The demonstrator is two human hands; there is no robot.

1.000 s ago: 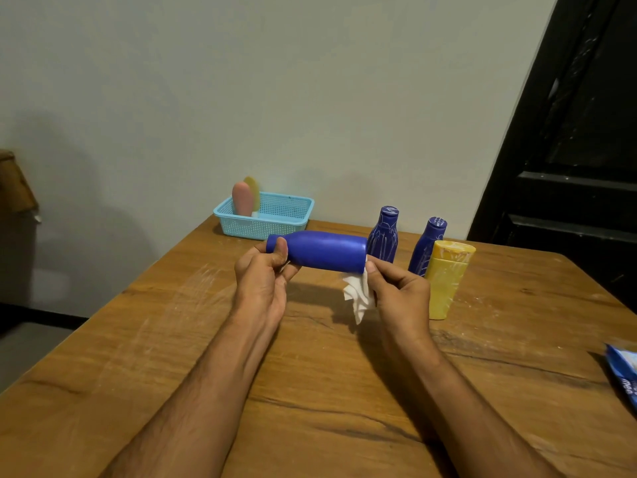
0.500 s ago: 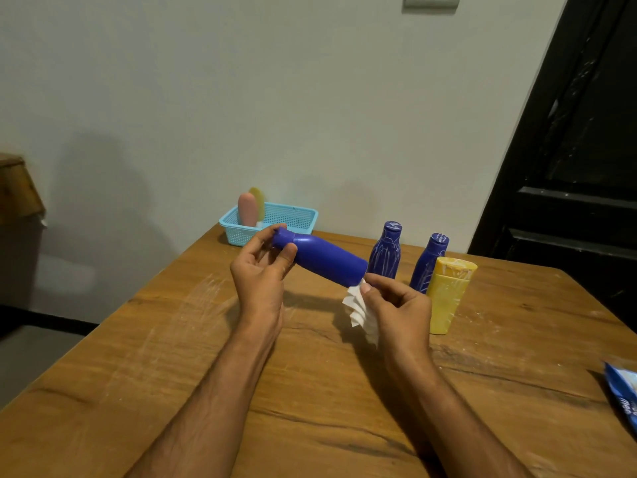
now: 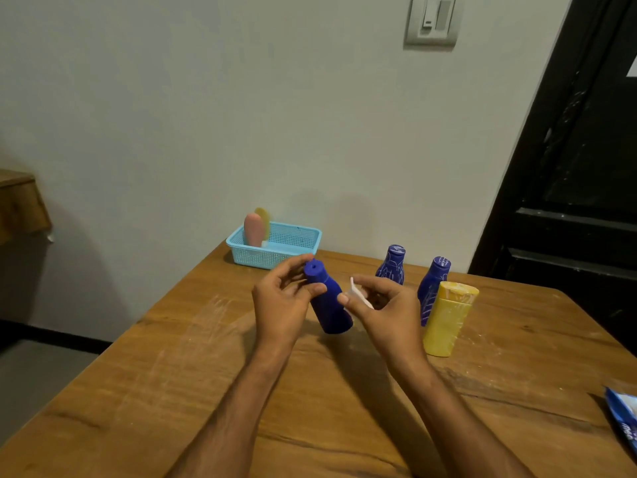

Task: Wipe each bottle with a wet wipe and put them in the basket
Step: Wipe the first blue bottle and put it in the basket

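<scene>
My left hand [image 3: 281,305] grips a plain blue bottle [image 3: 329,305] near its neck, holding it nearly upright above the wooden table [image 3: 172,374]. My right hand [image 3: 382,310] pinches a white wet wipe [image 3: 358,294] right beside the bottle's body. A light blue basket [image 3: 275,246] stands at the table's far edge with a pink bottle [image 3: 253,229] and a yellow bottle [image 3: 263,217] upright in it. Two patterned blue bottles [image 3: 391,269] [image 3: 432,284] and a yellow bottle [image 3: 448,319] stand to the right.
A blue wet-wipe pack [image 3: 625,419] lies at the table's right edge. A grey wall with a switch plate [image 3: 432,20] rises behind the table, and a black door [image 3: 579,167] stands at the right. Another wooden piece [image 3: 17,201] shows at far left.
The blue bottle went from lying level between both hands to nearly upright in my left hand. My right hand left the bottle's base and now holds the wipe beside it. The view tilted up.
</scene>
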